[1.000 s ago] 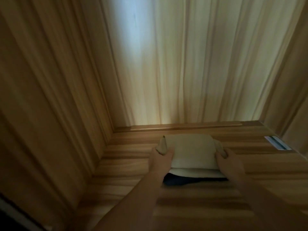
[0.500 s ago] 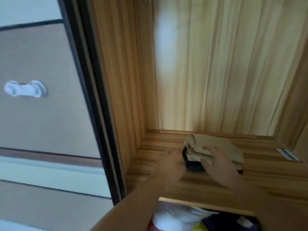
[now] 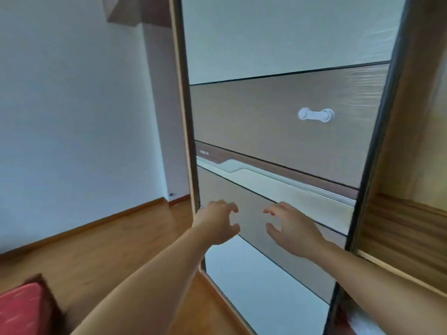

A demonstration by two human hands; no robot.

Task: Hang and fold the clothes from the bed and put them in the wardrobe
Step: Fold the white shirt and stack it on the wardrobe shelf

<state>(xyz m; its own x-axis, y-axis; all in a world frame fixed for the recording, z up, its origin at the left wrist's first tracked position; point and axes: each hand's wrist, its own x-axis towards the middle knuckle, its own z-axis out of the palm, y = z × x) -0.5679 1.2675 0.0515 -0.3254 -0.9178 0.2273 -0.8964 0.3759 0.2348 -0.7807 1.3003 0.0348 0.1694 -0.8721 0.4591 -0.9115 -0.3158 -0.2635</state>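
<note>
Both hands empty in front of the wardrobe door.

The left hand (image 3: 219, 222) and right hand (image 3: 291, 229) reach out side by side, apart from each other, fingers spread and loosely curled, holding nothing. They hover before the lower brown panel of the sliding door (image 3: 278, 122); whether they touch it cannot be told. A white handle (image 3: 316, 114) sits on the door's middle panel, near its right edge. Past the door's dark right frame, a wooden shelf (image 3: 399, 228) of the wardrobe shows. A red cloth (image 3: 20, 308) lies at the bottom left corner, over the wood floor (image 3: 108, 243). The folded clothes are not in view.
</note>
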